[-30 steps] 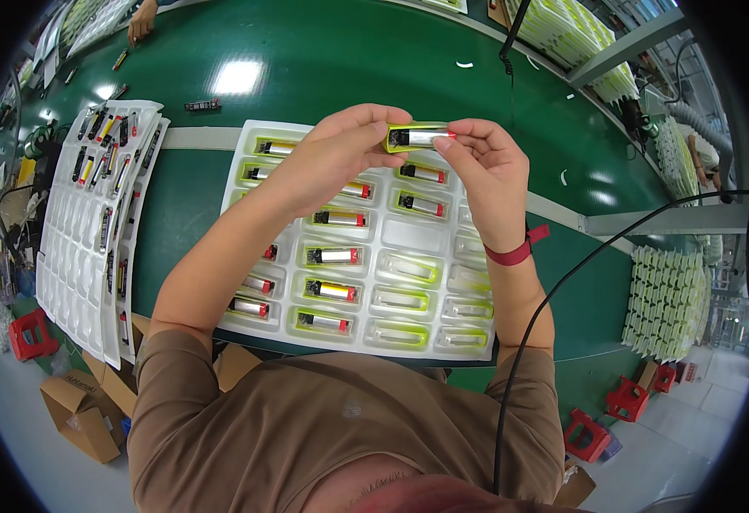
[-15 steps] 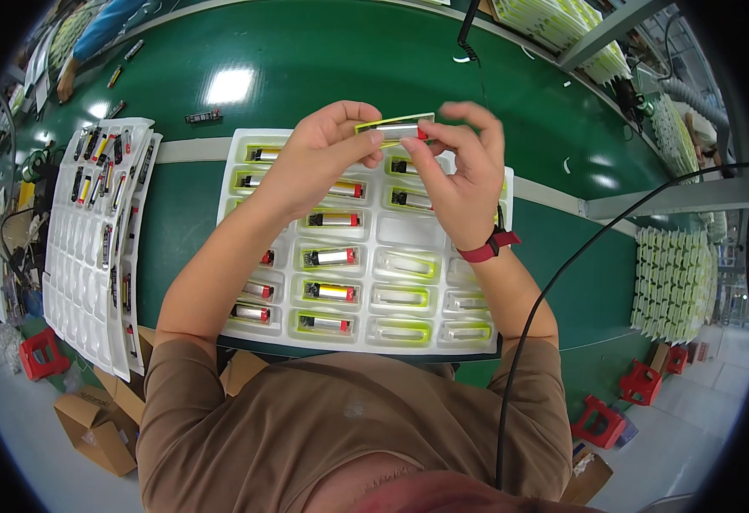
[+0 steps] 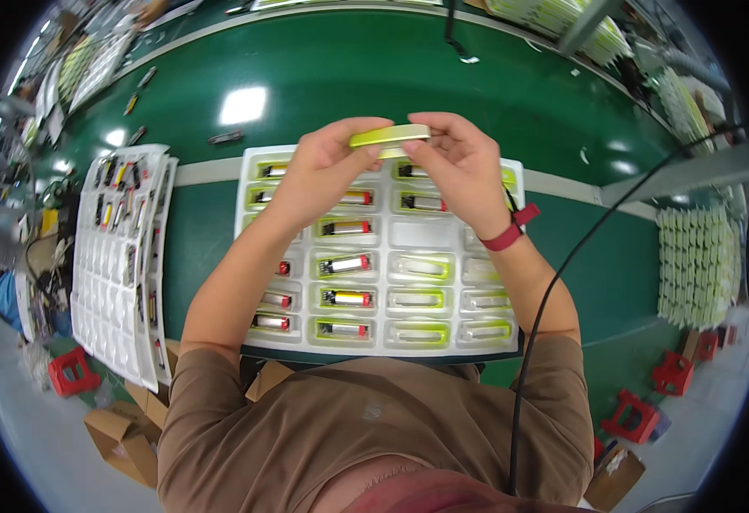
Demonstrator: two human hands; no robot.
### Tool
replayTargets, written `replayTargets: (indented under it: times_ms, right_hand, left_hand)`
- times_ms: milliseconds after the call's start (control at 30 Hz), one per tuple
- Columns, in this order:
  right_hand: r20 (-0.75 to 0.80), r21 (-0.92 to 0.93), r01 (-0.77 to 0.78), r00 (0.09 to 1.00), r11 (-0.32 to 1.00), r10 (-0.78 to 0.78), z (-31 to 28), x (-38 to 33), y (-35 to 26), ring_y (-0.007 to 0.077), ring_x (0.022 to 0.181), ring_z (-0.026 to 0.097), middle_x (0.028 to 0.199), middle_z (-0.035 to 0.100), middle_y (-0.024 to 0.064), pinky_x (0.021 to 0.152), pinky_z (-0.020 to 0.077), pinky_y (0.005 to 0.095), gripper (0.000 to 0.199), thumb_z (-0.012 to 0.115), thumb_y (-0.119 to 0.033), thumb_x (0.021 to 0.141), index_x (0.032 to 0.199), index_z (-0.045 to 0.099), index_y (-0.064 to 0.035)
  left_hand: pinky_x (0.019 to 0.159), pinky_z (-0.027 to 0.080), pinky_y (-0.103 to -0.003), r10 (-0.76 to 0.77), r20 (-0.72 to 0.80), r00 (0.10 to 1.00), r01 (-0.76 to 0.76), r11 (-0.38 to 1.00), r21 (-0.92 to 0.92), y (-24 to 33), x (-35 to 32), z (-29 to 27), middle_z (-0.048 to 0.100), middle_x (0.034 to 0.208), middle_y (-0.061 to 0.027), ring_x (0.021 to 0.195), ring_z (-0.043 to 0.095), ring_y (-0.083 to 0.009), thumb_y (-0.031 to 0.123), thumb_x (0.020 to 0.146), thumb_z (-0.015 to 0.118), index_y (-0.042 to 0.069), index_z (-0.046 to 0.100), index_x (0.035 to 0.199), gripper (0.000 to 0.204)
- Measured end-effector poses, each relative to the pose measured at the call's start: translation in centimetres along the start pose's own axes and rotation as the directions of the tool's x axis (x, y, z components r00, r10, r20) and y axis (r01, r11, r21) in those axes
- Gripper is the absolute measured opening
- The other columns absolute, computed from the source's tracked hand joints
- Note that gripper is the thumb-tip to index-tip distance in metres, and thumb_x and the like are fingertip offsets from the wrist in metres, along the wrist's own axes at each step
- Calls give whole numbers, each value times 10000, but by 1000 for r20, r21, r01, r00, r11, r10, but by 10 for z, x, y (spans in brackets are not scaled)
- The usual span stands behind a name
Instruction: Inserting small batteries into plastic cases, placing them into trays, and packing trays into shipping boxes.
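Above the far part of a white compartment tray, my two hands hold a yellow-green plastic casing between them. My left hand pinches its left end between thumb and fingers. The right end is gripped by the thumb and curled fingers of my right hand. What lies inside the casing is hidden. Beneath, the tray's left columns carry casings fitted with battery cells, silver or yellow with red ends. Toward the near right, empty clear-and-green casings lie in their pockets. One pocket holds no casing.
A stack of white trays with loose electronic parts stands on the left. Stray parts lie on the green table. A black cable crosses my right arm. Stacked green-white pieces and red stools are at the right.
The casing has been turned in my hands; its cell showed before, and now the yellow-green outside shows. My right fingers, raised before, have closed around its right end. The whole view has shifted slightly.
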State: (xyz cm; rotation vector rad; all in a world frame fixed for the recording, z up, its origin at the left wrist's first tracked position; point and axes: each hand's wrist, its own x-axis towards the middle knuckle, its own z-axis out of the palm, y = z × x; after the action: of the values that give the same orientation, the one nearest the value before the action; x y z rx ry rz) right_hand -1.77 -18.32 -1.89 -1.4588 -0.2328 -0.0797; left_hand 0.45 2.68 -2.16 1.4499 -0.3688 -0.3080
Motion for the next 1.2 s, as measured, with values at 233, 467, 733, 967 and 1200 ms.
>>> replayTargets:
  times_ms: [233,467,733,967,1200]
  right_hand:
    - [12,0,117,993,993,-117,-9,-4,4,107,932,669,1033,705,53,822,551,264,272,715,49,912,1172,639,24]
    - [214,-519,81,976,851,37,-41,-24,-45,86,701,625,798,684,30,610,489,259,162,731,-110,919,1020,685,9]
    - [305,-810,353,936,469,-176,-40,-84,6,297,822,627,873,677,89,758,488,399,78,724,-92,857,925,714,-57]
    - [431,-785,392,902,479,-32,-39,-64,1,311,840,602,911,635,105,752,478,414,103,757,-66,817,911,721,-41]
    - [555,-625,396,831,672,27,48,74,7,290,785,664,898,659,147,710,538,374,178,713,-151,890,985,715,-1]
  left_hand:
    - [847,539,-242,108,67,992,-110,994,22,-5,4,3,697,1141,-46,993,640,-96,-14,991,618,-3,641,1325,336]
    - [951,504,-315,243,134,961,-278,843,461,42,-19,0,641,1300,-61,1139,585,-139,57,952,685,49,629,1353,405]
    - [903,492,-417,-34,699,714,-427,771,473,19,-43,28,637,1070,-117,1047,607,-306,118,910,700,48,725,1078,184]
    - [960,437,-420,-26,706,707,-574,562,596,-19,-59,41,583,1046,-97,1115,561,-273,150,852,724,79,747,1042,205]
    - [916,440,-396,140,666,733,-647,446,618,-42,-60,40,608,952,-59,1065,581,-241,148,870,640,77,704,871,95]
